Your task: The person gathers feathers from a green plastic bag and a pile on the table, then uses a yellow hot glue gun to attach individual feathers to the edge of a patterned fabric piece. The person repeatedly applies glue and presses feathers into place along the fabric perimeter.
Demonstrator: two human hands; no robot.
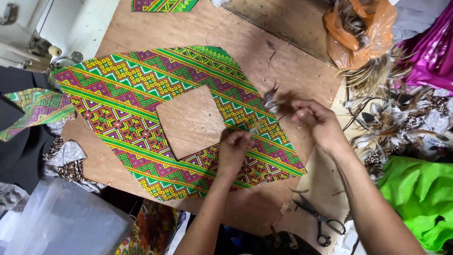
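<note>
feather (272,100) motion-blurred, scissors (321,220) partly shadowed

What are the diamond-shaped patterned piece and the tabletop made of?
Diamond-shaped green, red and yellow patterned piece: looks like printed cotton cloth, matte; it lies flat and limp with a cut-out middle. Brown tabletop: apparently bare plywood, unfinished, with visible grain and scuffs. Right hand holds a small feather tuft, soft and wispy.

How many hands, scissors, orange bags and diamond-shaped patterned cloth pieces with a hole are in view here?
Hands: 2, left hand and right hand, which pinches a feather
Scissors: 1
Orange bag: 1
Diamond-shaped patterned cloth: 1
Total: 5
</note>
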